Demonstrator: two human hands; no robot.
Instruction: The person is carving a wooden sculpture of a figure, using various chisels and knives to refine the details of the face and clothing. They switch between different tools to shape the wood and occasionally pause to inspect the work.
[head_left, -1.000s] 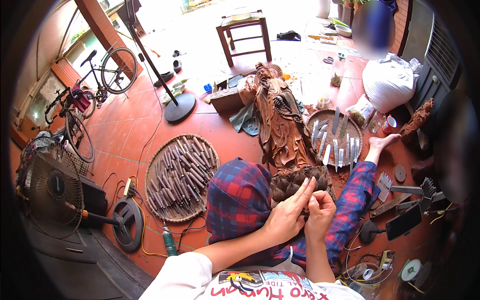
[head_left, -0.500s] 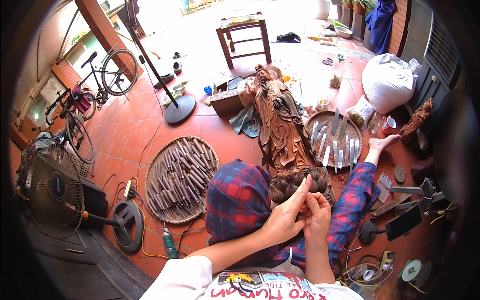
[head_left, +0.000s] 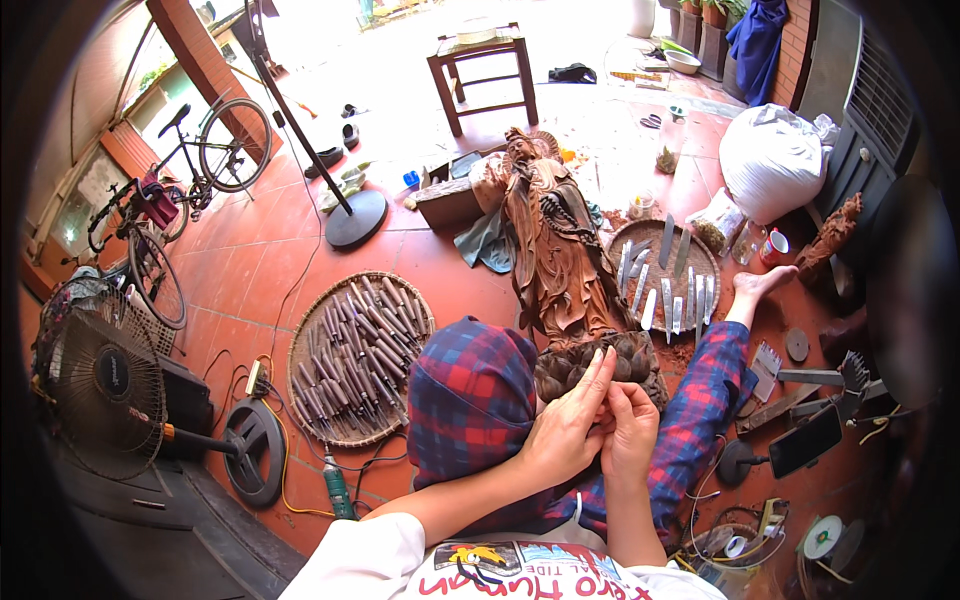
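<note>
Both my hands meet in front of me, above my bent legs and just before the carved lotus base of a brown wooden statue, which lies tilted back on the floor. On my left hand the visible fingers stretch straight upward, the rest being hidden behind the palm. My right hand is closed, thumb and forefinger pinched together against the inner side of the left hand. Whatever the pinch holds, if anything, is hidden or too small to make out.
A round woven tray of many wood-handled carving tools lies left of my knee; another tray holds flat blades. A green power tool, fan, phone on a stand and stool stand around. Cords cross the floor.
Both hands stay together in nearly the same pose, shifted very slightly. The whole view has moved a little; nothing was taken up or put down.
</note>
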